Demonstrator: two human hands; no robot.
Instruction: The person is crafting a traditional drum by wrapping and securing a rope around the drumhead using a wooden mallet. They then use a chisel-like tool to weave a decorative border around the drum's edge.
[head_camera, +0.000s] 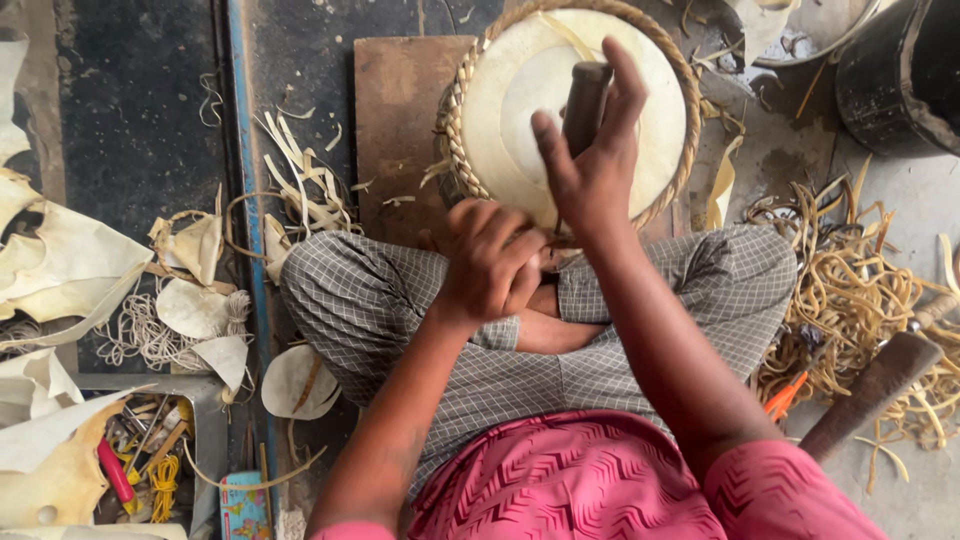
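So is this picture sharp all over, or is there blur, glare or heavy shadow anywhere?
Head view: soft, even daylight with no hard shadows; the pale round skin in its braided rim is bright but not glaring; the right hand around the dark wooden handle and the left hand look slightly soft, the edges bend a little from the wide lens, and the black container is dark and lacks detail.

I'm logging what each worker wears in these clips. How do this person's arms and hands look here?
Both hands, the left hand and the right hand, are bare: no gloves, and no rings or bands that I can see. The forearms are uncovered too. Short pink sleeves with a woven zigzag pattern end above the elbows.
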